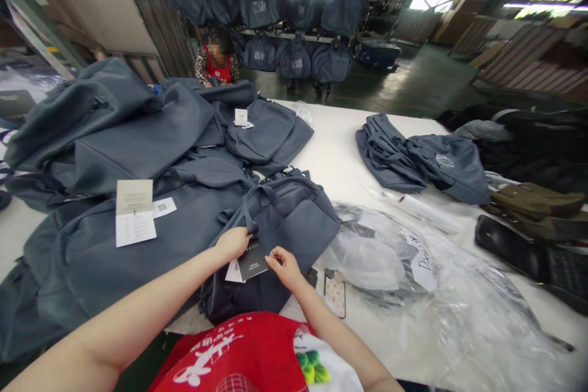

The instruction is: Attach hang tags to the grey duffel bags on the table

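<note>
A dark blue-grey bag (294,214) lies in front of me on the table. Against its front rests a black hang tag (253,262), partly over a white card (234,272). My left hand (234,243) is closed at the tag's upper edge, pinching the bag's short strap (250,220) there; its fingertips are partly hidden. At the tag's right edge, my right hand (285,267) has thumb and forefinger pinched together on the tag. On the bag to the left lies an opened tag booklet (135,211) with a small white label (164,207).
Similar bags (138,128) are heaped at left; two more bags (445,165) lie at back right. Clear plastic bags (478,312) spread over the right side, near a patterned phone (335,295). Across the table is another person (218,64), below hanging bags (260,6).
</note>
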